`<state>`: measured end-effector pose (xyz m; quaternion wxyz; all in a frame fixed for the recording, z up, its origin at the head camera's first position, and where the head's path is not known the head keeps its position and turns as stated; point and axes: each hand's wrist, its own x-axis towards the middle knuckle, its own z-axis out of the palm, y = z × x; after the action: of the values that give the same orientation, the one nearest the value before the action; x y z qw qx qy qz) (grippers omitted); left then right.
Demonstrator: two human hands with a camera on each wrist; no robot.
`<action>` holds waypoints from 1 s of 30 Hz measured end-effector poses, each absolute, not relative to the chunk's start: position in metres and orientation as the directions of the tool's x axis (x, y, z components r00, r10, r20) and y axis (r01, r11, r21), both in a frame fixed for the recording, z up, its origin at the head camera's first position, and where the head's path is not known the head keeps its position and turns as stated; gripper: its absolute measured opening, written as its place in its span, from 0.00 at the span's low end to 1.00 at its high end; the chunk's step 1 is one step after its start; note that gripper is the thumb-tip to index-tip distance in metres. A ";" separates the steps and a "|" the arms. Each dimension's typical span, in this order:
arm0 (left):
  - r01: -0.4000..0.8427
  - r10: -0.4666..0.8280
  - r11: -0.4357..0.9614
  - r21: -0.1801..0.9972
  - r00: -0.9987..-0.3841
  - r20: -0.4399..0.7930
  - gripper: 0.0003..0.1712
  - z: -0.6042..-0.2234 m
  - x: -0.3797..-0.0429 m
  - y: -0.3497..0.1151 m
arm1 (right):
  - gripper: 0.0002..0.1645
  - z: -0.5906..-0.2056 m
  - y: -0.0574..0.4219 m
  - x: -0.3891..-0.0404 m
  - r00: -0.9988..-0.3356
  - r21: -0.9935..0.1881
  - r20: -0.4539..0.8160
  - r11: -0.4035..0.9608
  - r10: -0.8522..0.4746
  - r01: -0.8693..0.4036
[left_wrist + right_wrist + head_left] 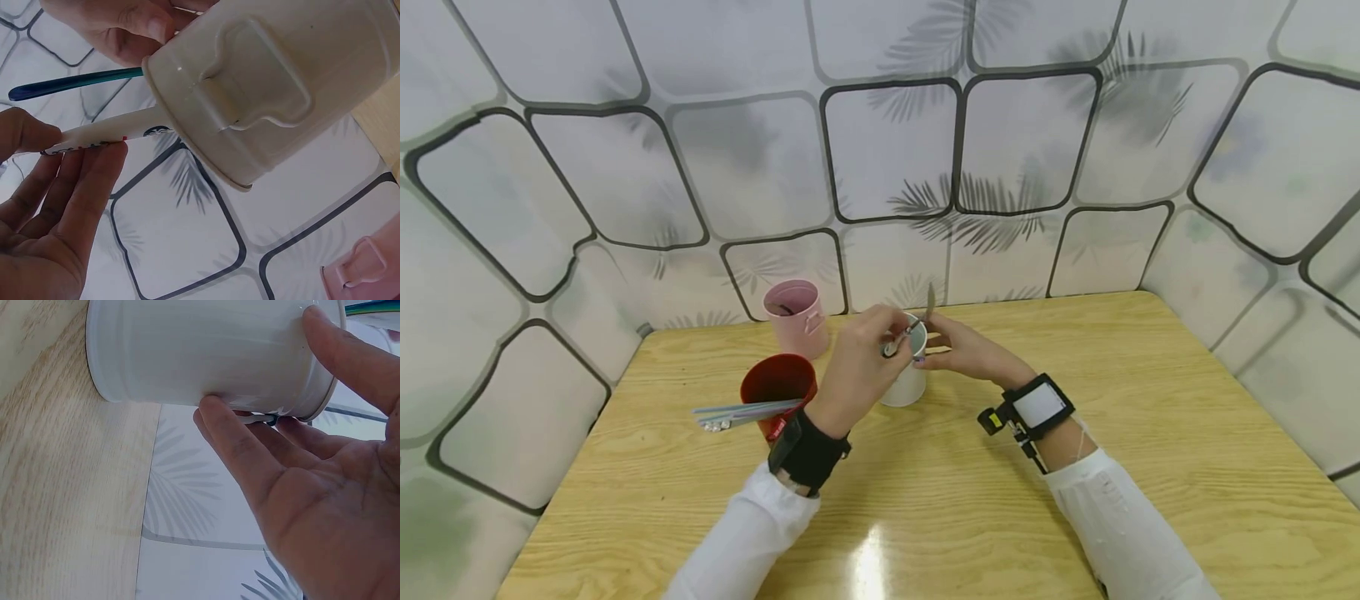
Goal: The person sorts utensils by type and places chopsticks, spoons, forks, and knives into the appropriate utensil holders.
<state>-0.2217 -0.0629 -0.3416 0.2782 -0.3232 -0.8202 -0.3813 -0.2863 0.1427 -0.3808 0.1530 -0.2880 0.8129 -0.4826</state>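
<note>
In the left wrist view my left hand (pixel 863 354) pinches a slim white handle (pixel 109 131) with a round dark logo, between thumb and fingers. The handle's far end runs into the mouth of a white metal bucket (pixel 901 388). A utensil with a glossy blue-green handle (pixel 75 83) also sticks out of that bucket. My right hand (pixel 966 350) holds the bucket near its rim, thumb (pixel 350 356) on one side and fingers on the other. The bucket stands upright on the table. What lies inside it is mostly hidden.
Left of my left hand is a red bucket (pixel 778 379), overlapped by several thin bluish-grey sticks (pixel 745 412) with clear ends. A pink bucket (pixel 805 332) with something dark inside stands behind it. The wooden table (pixel 1120 400) meets a patterned wall at the back.
</note>
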 end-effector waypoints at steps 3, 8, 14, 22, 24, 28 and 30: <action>0.703 0.309 0.540 0.463 -0.677 0.668 0.08 -0.345 -0.224 -0.062 | 0.42 -0.381 0.142 -0.286 -0.790 -0.870 0.032 0.372 -0.613 -0.324; 0.651 0.308 0.595 0.471 -0.726 0.615 0.10 -0.349 -0.227 -0.063 | 0.45 -0.380 0.143 -0.286 -0.780 -0.878 0.043 0.348 -0.624 -0.327; 0.621 0.326 0.622 0.477 -0.759 0.563 0.10 -0.352 -0.231 -0.065 | 0.45 -0.380 0.144 -0.285 -0.773 -0.883 0.046 0.336 -0.632 -0.327; 0.592 0.372 0.656 0.468 -0.793 0.483 0.08 -0.352 -0.230 -0.066 | 0.28 -0.381 0.143 -0.286 -0.775 -0.882 0.049 0.337 -0.630 -0.329; 0.592 0.381 0.655 0.470 -0.796 0.471 0.07 -0.351 -0.230 -0.066 | 0.27 -0.381 0.143 -0.286 -0.776 -0.880 0.048 0.340 -0.629 -0.331; 0.595 0.402 0.650 0.473 -0.797 0.451 0.06 -0.348 -0.229 -0.067 | 0.32 -0.380 0.144 -0.286 -0.777 -0.877 0.044 0.349 -0.627 -0.330; 0.597 0.414 0.646 0.476 -0.798 0.438 0.06 -0.348 -0.229 -0.068 | 0.34 -0.380 0.144 -0.286 -0.778 -0.876 0.042 0.351 -0.626 -0.330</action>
<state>-0.2286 -0.0680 -0.3481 0.1461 -0.2824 -0.8953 -0.3122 -0.2857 0.1438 -0.3798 0.1524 -0.2960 0.8076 -0.4867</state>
